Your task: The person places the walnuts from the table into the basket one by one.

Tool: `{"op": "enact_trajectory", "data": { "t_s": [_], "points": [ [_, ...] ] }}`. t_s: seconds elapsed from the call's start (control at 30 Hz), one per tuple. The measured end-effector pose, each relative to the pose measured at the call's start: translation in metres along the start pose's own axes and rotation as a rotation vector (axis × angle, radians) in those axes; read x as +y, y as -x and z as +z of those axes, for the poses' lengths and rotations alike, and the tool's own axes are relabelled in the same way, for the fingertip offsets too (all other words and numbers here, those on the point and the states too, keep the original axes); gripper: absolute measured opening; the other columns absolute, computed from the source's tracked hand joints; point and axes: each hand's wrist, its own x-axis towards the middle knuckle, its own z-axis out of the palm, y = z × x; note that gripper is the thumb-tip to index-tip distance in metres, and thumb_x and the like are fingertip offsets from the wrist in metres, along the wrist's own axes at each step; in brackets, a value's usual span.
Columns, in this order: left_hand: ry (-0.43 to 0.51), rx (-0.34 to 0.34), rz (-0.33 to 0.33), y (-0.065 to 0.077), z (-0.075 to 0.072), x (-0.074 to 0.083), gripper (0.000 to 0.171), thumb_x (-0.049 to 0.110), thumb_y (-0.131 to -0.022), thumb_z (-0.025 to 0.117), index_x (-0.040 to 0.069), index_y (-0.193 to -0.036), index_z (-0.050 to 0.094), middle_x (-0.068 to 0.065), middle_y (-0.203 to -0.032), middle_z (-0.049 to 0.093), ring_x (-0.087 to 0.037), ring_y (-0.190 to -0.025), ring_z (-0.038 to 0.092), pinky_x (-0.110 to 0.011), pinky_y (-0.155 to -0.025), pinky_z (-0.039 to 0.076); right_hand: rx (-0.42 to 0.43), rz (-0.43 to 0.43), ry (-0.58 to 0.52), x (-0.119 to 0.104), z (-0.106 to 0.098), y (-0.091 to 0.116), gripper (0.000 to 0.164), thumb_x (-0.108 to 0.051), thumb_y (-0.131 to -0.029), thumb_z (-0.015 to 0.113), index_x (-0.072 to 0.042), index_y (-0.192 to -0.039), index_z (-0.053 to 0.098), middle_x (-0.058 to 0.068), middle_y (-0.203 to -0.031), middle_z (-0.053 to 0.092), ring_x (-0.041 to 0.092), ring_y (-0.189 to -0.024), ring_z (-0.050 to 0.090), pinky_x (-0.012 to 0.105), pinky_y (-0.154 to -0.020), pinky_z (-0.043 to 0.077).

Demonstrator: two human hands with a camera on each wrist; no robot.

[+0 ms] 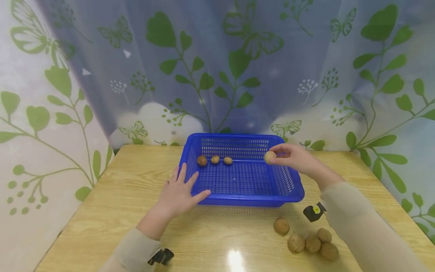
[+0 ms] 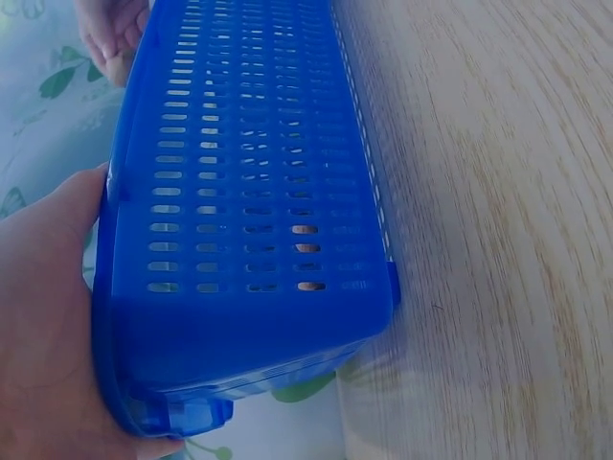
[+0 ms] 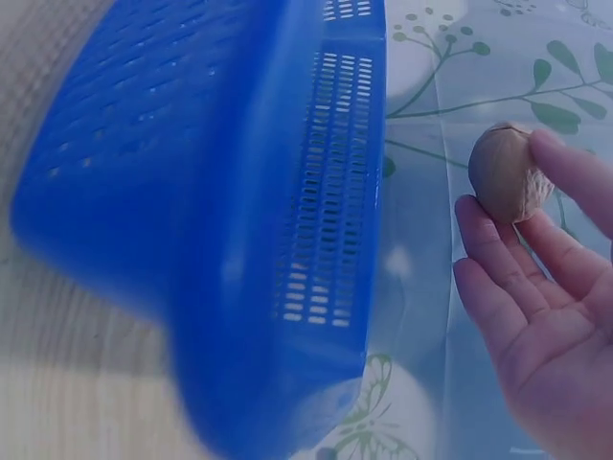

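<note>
A blue plastic basket (image 1: 234, 200) with slotted walls stands on the table. Three walnuts (image 1: 215, 159) lie in a row at its back left. Fingers spread, my left hand (image 1: 176, 192) rests at the basket's left front corner; the left wrist view shows this hand (image 2: 48, 307) along the rim (image 2: 120, 182). Over the right part of the basket, my right hand (image 1: 295, 160) pinches a walnut (image 1: 270, 157) between thumb and fingertips. In the right wrist view that walnut (image 3: 508, 172) is held clear of the basket wall (image 3: 335, 192).
Several more walnuts (image 1: 312, 243) sit on the wooden table (image 1: 112, 211), in front of the basket at the right, below my right forearm. Behind the table hangs a leaf-and-butterfly patterned curtain (image 1: 210, 56). Each wrist bears a small black camera (image 1: 314, 212).
</note>
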Motion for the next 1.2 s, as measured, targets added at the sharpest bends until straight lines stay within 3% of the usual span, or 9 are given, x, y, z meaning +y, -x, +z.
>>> {"op": "enact_trajectory", "data": {
  "t_s": [0.23, 0.47, 0.87, 1.2],
  "points": [
    [-0.015, -0.002, -0.003, 0.001, -0.001, 0.0, 0.086, 0.075, -0.083, 0.033, 0.015, -0.145, 0.035, -0.022, -0.153, 0.005, -0.042, -0.138, 0.001, -0.066, -0.101, 0.019, 0.001, -0.007, 0.022, -0.014, 0.002, -0.024, 0.049, -0.029, -0.087, 0.067, -0.002, -0.126, 0.054, 0.017, -0.125, 0.056, 0.034, -0.119, 0.049, 0.05, -0.095, 0.04],
    [-0.014, -0.006, -0.004, 0.001, -0.003, 0.001, 0.085, 0.074, -0.084, 0.034, 0.015, -0.145, 0.036, -0.022, -0.153, 0.006, -0.042, -0.138, 0.001, -0.066, -0.1, 0.02, 0.005, -0.006, 0.07, -0.023, 0.004, -0.046, 0.048, -0.032, -0.086, 0.068, -0.005, -0.124, 0.057, 0.015, -0.126, 0.055, 0.035, -0.12, 0.046, 0.052, -0.096, 0.036],
    [-0.021, -0.017, -0.007, 0.0, -0.004, 0.002, 0.085, 0.074, -0.084, 0.034, 0.015, -0.145, 0.037, -0.022, -0.153, 0.007, -0.041, -0.139, 0.0, -0.066, -0.101, 0.019, -0.009, -0.028, 0.084, -0.014, 0.018, -0.082, 0.046, -0.024, -0.085, 0.069, 0.002, -0.121, 0.058, 0.019, -0.121, 0.058, 0.035, -0.115, 0.049, 0.049, -0.095, 0.039],
    [-0.028, -0.014, -0.005, 0.0, -0.003, 0.002, 0.085, 0.074, -0.084, 0.034, 0.014, -0.144, 0.038, -0.022, -0.153, 0.008, -0.041, -0.139, 0.001, -0.066, -0.1, 0.02, -0.077, 0.058, 0.105, 0.001, 0.038, -0.109, 0.048, -0.022, -0.087, 0.066, 0.005, -0.125, 0.054, 0.023, -0.124, 0.055, 0.036, -0.116, 0.049, 0.047, -0.095, 0.04]
  ]
}}
